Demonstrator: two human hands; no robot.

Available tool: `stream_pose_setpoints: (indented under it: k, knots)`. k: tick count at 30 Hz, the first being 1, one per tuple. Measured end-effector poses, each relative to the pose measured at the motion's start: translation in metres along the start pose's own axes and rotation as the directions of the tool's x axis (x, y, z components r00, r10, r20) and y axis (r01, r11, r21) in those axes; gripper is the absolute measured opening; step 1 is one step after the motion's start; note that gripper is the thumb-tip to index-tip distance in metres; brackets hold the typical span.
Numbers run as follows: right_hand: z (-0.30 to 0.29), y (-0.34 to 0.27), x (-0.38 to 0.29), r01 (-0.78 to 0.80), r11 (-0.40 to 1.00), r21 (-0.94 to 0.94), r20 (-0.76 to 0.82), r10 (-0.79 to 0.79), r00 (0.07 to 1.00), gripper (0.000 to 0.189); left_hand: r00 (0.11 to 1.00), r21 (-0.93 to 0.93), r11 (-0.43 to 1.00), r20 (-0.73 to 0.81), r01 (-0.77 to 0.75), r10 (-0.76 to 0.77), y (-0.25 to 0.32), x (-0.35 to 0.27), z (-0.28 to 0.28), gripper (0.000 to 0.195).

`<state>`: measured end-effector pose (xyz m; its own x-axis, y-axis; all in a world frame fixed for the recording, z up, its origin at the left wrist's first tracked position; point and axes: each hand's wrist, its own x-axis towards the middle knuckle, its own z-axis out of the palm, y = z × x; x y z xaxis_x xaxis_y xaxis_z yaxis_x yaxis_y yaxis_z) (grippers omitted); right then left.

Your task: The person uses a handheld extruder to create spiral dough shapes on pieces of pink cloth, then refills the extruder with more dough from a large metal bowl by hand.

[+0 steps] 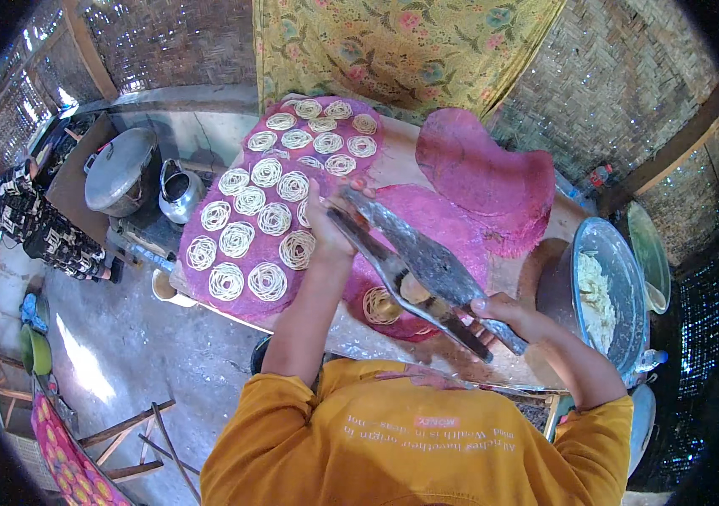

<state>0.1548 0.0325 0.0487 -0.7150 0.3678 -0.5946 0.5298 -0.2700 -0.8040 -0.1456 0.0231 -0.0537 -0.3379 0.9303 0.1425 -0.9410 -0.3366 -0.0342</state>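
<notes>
A wooden hand press (426,269), made of two long dark boards, slants over the table. My left hand (331,221) grips its upper left end, with fingertips showing beyond the boards. At its lower right end, my right hand (505,316) is closed around the narrow handles. Between the boards a pale round part shows. Round coils of pale dough strands (267,281) lie in rows on a pink cloth (245,307) to the left. Below the press, another coil (381,305) sits on a second pink cloth (448,218), partly hidden by the boards.
At the right stands a large basin (628,284) with pale dough (596,303) in it. A folded pink cloth (486,171) lies at the back right. Left of the table are a lidded pot (122,171), a metal kettle (181,193) and another person (43,221). Wooden frames (138,443) stand on the floor.
</notes>
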Motion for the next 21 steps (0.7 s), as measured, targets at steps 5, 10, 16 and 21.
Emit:
stream_pose_setpoints:
  k: [5,10,16,21]
  knots:
    - [-0.025,0.030,0.010,-0.041,0.993,-0.111,-0.083,0.032,0.996,0.055,0.996,-0.028,0.998,-0.070,-0.051,0.049,-0.024,0.020,-0.035,0.055]
    - [-0.017,0.026,0.027,0.083,0.987,-0.140,-0.029,-0.088,0.996,0.048,0.999,0.023,0.999,-0.008,-0.037,0.038,-0.012,0.029,-0.046,0.053]
    - [-0.006,0.023,0.046,0.060,0.979,-0.195,-0.009,-0.063,0.998,0.055,1.000,0.056,0.998,-0.007,-0.029,0.029,0.017,0.028,-0.048,0.051]
    - [-0.011,0.031,0.059,0.153,0.975,-0.164,0.066,-0.144,0.987,0.058,0.991,0.112,0.994,0.134,0.010,-0.025,0.028,0.026,-0.006,0.052]
